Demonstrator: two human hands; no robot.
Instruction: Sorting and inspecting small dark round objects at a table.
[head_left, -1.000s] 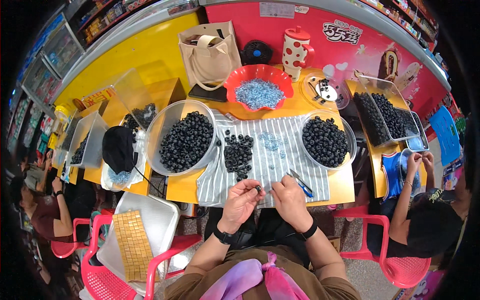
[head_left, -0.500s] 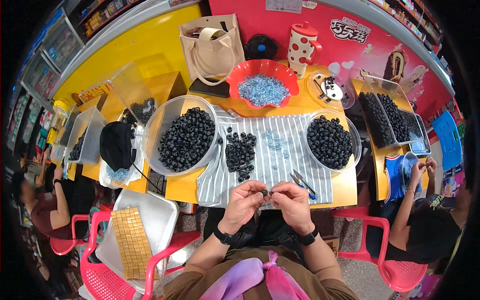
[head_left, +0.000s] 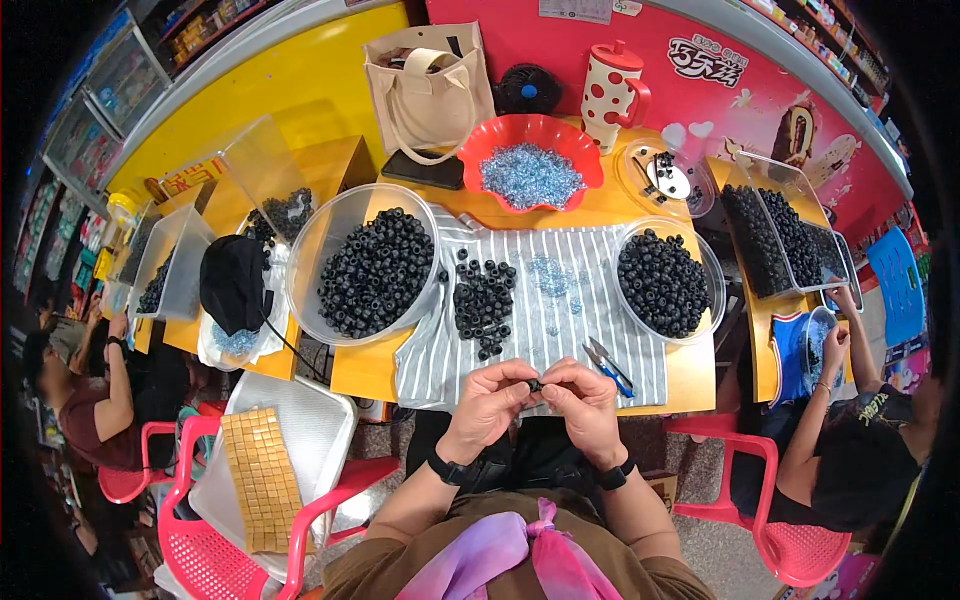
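Observation:
My left hand (head_left: 489,408) and my right hand (head_left: 584,407) meet at the table's near edge. Their thumbs and forefingers pinch together on one small black bead (head_left: 535,385); the fingertips cover part of it. A striped grey-and-white cloth (head_left: 620,260) lies just beyond them. On that cloth are a loose pile of black beads (head_left: 484,305), scattered clear-blue beads (head_left: 552,277), and small blue-handled snips (head_left: 608,368) close to my right hand.
Round tubs of black beads stand left (head_left: 375,275) and right (head_left: 661,285). A red scalloped bowl (head_left: 590,160) of blue beads sits behind, near a spotted tumbler (head_left: 611,95) and a canvas bag (head_left: 425,85). Pink chairs (head_left: 215,510) flank me; people work on both sides.
My fingertips have drawn closer together around the bead. At the right, the other person's one hand has moved up toward the bead bin. The view has shifted slightly.

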